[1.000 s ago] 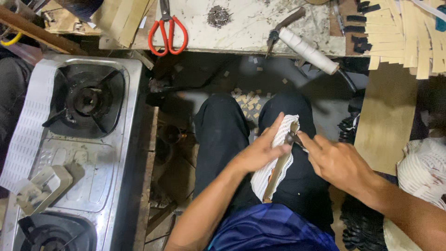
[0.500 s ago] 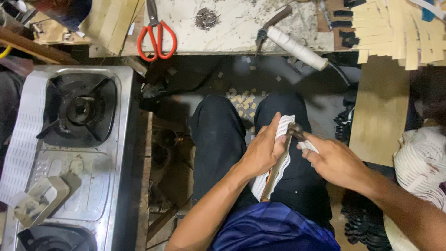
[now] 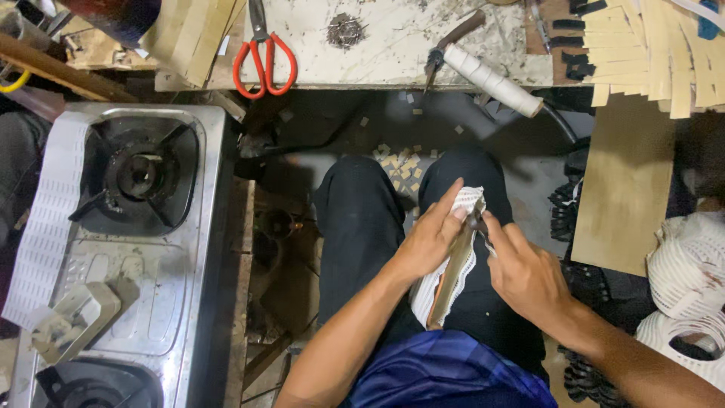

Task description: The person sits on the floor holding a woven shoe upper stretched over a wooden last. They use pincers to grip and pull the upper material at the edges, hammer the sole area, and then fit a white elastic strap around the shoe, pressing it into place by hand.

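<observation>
My left hand (image 3: 430, 236) presses down on a white ribbed strip (image 3: 444, 281) with a tan backing that lies along my right thigh. My right hand (image 3: 525, 268) grips a small dark tool (image 3: 476, 224) whose tip meets the strip's upper end, right beside my left fingertips. The tool's shape is mostly hidden by my fingers. I sit in black trousers (image 3: 359, 227) and a blue shirt.
A steel two-burner gas stove (image 3: 121, 242) stands at the left. Ahead, a stained workbench (image 3: 393, 38) carries red-handled scissors (image 3: 260, 57), a white-wrapped tool (image 3: 491, 79) and tan strips (image 3: 657, 45). A tan board (image 3: 623, 181) and white strip rolls (image 3: 687, 279) lie right. Small tan offcuts (image 3: 400, 162) litter the floor.
The view shifted slightly. My right hand has closed in toward the strip's upper end, and my left hand keeps holding the strip on my thigh.
</observation>
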The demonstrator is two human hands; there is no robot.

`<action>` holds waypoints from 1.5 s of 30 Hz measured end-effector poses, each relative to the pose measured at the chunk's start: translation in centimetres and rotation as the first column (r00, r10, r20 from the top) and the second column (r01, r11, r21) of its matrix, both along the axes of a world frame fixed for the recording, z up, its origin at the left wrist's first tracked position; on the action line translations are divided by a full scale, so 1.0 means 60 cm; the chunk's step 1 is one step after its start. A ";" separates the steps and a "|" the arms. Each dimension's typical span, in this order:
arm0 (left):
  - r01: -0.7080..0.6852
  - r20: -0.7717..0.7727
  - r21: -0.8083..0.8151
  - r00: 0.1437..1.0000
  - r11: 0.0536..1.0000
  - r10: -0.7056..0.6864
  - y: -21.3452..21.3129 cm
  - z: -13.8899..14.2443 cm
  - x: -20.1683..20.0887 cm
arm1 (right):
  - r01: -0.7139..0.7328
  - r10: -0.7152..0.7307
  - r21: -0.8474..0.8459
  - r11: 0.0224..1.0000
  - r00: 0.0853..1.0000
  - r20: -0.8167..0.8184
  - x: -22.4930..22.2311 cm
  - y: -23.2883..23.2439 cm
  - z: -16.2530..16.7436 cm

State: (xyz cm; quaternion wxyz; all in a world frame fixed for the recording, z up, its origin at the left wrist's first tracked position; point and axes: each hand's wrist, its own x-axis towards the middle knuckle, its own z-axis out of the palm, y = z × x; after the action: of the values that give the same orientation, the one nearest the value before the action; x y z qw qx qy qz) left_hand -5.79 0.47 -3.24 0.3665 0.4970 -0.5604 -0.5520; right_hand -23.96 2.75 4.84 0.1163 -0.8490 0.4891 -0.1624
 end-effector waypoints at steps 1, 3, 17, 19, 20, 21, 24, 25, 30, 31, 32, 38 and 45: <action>-0.009 0.058 -0.076 0.998 0.997 0.014 0.000 0.004 -0.005 | 0.041 -0.050 0.150 0.988 0.997 0.060 -0.004 -0.003 0.005; -0.017 0.172 -0.210 0.984 0.978 0.054 0.009 0.014 -0.017 | 0.082 -0.171 0.458 0.885 0.973 0.158 -0.014 -0.012 0.019; -0.012 0.021 -0.142 1.000 0.990 0.015 -0.005 0.007 -0.003 | 0.044 -0.049 -0.043 0.998 0.993 -0.106 0.003 0.019 -0.015; -0.032 0.116 -0.178 0.992 0.983 0.053 0.002 0.013 -0.014 | 0.083 -0.082 0.077 0.994 0.996 -0.018 -0.001 0.013 -0.004; -0.030 0.160 -0.197 0.985 0.980 0.063 0.005 0.017 -0.018 | 0.107 -0.115 0.193 0.975 0.993 0.031 -0.005 0.008 0.003; -0.030 0.203 -0.212 0.976 0.977 0.074 0.007 0.022 -0.022 | 0.121 -0.151 0.310 0.943 0.986 0.076 -0.011 0.004 0.011; -0.032 0.265 -0.151 0.962 0.988 0.072 0.012 0.035 -0.033 | -0.037 0.011 0.232 0.972 0.994 0.109 -0.027 -0.003 0.028; -0.022 0.252 -0.160 0.966 0.987 0.062 0.012 0.038 -0.034 | 0.030 -0.030 0.252 0.967 1.000 -0.004 -0.030 -0.002 0.028; 0.017 0.065 -0.209 0.998 0.978 -0.004 0.001 0.041 -0.011 | 0.110 -0.087 0.085 0.990 0.969 -0.232 -0.015 0.021 -0.016; 0.033 0.050 -0.158 0.998 0.987 -0.025 -0.005 0.041 -0.006 | 0.109 -0.097 0.047 0.993 0.975 -0.200 -0.009 0.026 -0.028; 0.048 0.034 -0.104 0.998 0.993 -0.044 -0.013 0.041 -0.003 | 0.106 -0.103 0.012 0.994 0.981 -0.167 -0.003 0.030 -0.038; 0.039 0.231 -0.139 0.973 0.990 -0.006 -0.011 0.054 -0.013 | 0.123 -0.133 0.146 0.982 0.989 0.062 -0.010 0.030 -0.032; 0.065 0.251 -0.162 0.968 0.985 -0.023 0.011 0.059 -0.027 | 0.149 -0.145 0.458 0.877 0.988 -0.045 -0.037 0.024 0.010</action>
State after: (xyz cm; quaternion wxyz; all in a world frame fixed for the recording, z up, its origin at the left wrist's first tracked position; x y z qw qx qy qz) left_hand -7.44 1.14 0.29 0.3218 0.5167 -0.6575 -0.4440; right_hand -26.21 4.19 5.43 0.2989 -0.7585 0.5772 -0.0466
